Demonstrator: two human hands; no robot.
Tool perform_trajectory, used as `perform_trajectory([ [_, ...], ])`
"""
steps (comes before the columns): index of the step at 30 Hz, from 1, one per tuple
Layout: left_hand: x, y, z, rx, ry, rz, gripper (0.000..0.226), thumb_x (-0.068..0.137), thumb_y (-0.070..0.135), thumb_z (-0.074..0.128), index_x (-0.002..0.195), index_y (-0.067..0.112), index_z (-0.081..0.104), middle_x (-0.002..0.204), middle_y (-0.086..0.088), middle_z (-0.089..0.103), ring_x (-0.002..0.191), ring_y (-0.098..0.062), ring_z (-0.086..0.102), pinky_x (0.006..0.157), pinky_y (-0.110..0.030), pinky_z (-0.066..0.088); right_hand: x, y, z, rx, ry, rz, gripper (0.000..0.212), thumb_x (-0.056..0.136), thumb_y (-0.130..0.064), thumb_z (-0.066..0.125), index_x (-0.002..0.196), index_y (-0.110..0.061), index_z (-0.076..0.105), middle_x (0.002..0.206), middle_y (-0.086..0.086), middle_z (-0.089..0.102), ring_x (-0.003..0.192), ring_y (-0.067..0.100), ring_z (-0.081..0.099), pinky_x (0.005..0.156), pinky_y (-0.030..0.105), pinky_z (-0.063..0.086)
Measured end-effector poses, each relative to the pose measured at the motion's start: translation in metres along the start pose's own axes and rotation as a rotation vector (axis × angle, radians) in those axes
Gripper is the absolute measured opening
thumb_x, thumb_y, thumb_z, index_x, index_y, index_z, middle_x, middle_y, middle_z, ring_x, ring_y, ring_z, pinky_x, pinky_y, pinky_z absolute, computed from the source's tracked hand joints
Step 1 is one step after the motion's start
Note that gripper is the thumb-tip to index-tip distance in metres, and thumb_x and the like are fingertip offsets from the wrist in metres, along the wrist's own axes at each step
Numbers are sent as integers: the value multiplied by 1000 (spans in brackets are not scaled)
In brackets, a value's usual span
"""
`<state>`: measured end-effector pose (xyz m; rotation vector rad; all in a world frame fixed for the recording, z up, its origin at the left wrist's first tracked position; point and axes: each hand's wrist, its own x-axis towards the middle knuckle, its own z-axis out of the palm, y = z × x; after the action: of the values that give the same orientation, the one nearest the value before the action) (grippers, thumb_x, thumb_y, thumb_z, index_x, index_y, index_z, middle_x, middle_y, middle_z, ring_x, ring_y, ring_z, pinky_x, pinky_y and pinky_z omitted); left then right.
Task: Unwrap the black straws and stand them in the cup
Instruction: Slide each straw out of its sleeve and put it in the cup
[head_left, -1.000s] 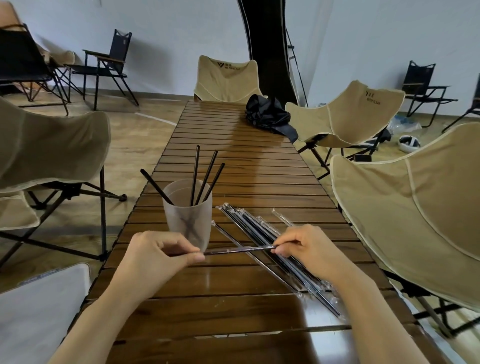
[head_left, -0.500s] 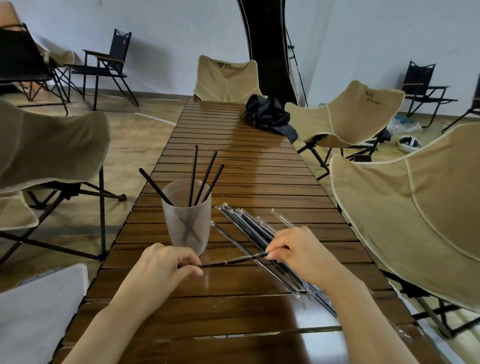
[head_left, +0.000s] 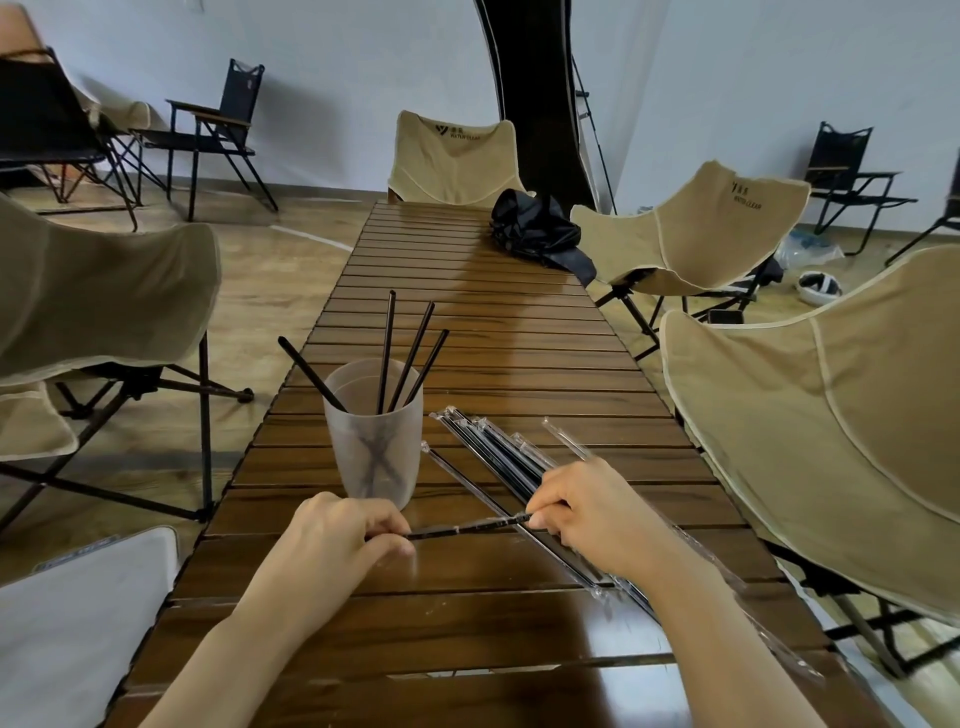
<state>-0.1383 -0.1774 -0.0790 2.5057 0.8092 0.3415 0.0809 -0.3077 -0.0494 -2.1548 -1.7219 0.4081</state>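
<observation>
On the slatted wooden counter (head_left: 493, 353), a frosted translucent cup (head_left: 344, 457) stood upright just beyond the left hand (head_left: 337, 540). Four unwrapped black straws (head_left: 387, 353) stood in it. One leaned out over the left of the rim and three fanned up and to the right, and their lower ends showed crossed through the wall.

Just right of the cup lay a pile of wrapped straws (head_left: 493, 452) in clear sleeves, running diagonally toward the near right edge. A single wrapped one (head_left: 467, 486) lay apart on the cup side of the pile.

Both hands held one straw (head_left: 467, 527) level, just above the counter and in front of the cup. Bits of clear wrapper glinted along it. The left hand pinched its left end between thumb and curled fingers, and the right hand (head_left: 592, 514) pinched its right end the same way. The right hand covered the middle of the pile.

Farther along the counter sat a crumpled black bag (head_left: 537, 231). Beige camp chairs stood at the far end (head_left: 452, 156), along the right side (head_left: 711, 223) (head_left: 831, 415) and on the left (head_left: 104, 291). Black folding chairs (head_left: 218, 130) stood by the wall. A pale flat surface (head_left: 67, 623) filled the near left corner.
</observation>
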Motion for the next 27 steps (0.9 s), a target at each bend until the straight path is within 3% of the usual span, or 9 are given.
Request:
perform_trajectory([
  [4,1,0,-1,9,-7,11,11,85,36,65,96,37,69,76,23,64,77,8,61,74,-6,45,0,3,2,8,4,15,17,92,-21,59,90,-17,76,66,-22,47,61,-7,48,59,5,33],
  [7,2,8,-2,-40,-31,42,10,90,33,60,97,37,64,79,21,64,78,7,61,75,-8,47,3,-1,5,107,6,-2,16,92,-20,60,91,-19,75,75,-18,58,69,-5,56,65,6,42],
  [10,6,19,0,-83,-27,116,13,94,22,55,101,25,66,85,16,65,79,7,59,74,-2,41,8,-8,7,174,-6,-20,14,91,-21,60,89,-20,73,81,-9,66,74,1,61,67,10,47],
  [12,7,20,0,-91,-12,136,17,96,16,52,105,15,65,88,6,66,75,4,57,77,-1,38,8,-8,5,188,-5,-15,10,91,-24,61,91,-25,71,77,-12,66,72,-4,60,64,8,45],
  [15,4,11,-5,-49,35,100,14,97,22,49,100,28,61,85,12,62,77,6,55,75,-3,38,3,-1,-3,222,8,31,12,92,-23,60,97,-30,68,75,-14,66,66,-11,57,60,7,42],
  [18,0,1,-8,-5,78,91,17,96,27,49,88,41,56,76,19,58,79,5,55,69,-9,41,-1,5,-10,227,18,69,19,93,-18,56,86,-32,67,73,-11,70,58,-6,56,58,10,43],
  [23,0,-1,-9,-7,98,112,19,95,27,51,86,41,58,72,20,60,77,5,58,70,-13,45,-1,3,-6,204,11,87,18,94,-13,56,86,-23,69,71,-8,69,59,-6,59,66,16,51],
  [27,1,1,-6,4,85,129,15,96,27,51,91,38,59,75,21,59,78,7,57,70,-4,39,-2,-3,-3,207,-24,62,12,92,-17,60,88,-20,71,76,-5,71,66,-3,64,72,16,54],
])
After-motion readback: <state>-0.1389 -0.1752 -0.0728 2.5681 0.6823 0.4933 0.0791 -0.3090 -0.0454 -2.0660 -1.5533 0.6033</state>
